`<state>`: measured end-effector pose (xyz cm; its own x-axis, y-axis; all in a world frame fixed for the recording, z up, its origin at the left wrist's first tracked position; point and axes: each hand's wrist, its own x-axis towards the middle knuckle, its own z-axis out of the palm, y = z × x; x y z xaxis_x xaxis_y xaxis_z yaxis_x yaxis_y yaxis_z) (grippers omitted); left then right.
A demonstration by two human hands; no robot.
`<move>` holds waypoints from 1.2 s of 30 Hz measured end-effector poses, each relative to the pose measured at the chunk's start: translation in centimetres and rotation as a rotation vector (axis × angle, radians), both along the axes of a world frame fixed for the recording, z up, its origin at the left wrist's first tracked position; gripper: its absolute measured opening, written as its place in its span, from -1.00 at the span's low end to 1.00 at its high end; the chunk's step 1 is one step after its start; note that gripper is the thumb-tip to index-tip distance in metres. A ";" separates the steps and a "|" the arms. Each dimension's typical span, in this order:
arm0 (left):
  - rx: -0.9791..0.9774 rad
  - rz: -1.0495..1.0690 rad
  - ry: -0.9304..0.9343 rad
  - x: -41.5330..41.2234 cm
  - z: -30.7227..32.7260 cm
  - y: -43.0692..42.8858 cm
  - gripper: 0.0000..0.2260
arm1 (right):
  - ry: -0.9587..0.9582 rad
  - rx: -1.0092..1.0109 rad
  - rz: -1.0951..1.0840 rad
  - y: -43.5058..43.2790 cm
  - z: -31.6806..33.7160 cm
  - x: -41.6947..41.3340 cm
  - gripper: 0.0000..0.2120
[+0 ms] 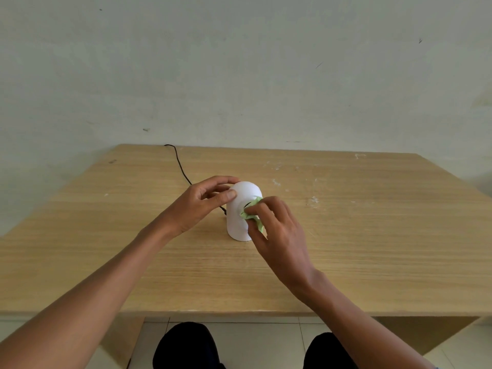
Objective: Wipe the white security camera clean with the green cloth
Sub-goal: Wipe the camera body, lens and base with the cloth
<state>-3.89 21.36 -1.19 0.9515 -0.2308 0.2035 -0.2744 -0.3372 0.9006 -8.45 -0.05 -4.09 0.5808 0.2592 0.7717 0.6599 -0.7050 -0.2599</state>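
Observation:
The white security camera (237, 221), a rounded dome-topped cylinder, stands upright near the middle of the wooden table (372, 235). My left hand (198, 203) grips its upper left side, thumb on the front and fingers curled round the back. My right hand (277, 230) holds the bunched green cloth (253, 215) and presses it against the camera's front, over the dark lens area, which is mostly hidden by the cloth.
A thin black cable (181, 166) runs from behind the camera to the table's far edge by the pale wall. White specks mark the tabletop at the right. My knees in dark trousers (186, 347) show below the near edge.

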 end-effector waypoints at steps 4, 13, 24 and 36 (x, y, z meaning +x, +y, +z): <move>-0.024 -0.005 0.008 -0.3 -0.1 -0.3 -0.66 | 0.045 0.114 -0.011 -0.2 1.1 0.6 -0.88; -0.102 0.034 0.032 -0.7 -0.2 -0.8 -0.60 | 0.208 0.069 0.076 0.7 5.1 3.3 -0.78; -0.090 0.062 0.070 -3.0 -4.7 -1.2 -0.49 | 0.622 0.010 0.092 -0.1 8.6 7.6 -0.83; -0.015 0.075 0.055 -2.8 -4.9 -0.5 -0.57 | 0.553 -0.527 0.077 4.6 12.3 6.8 -0.86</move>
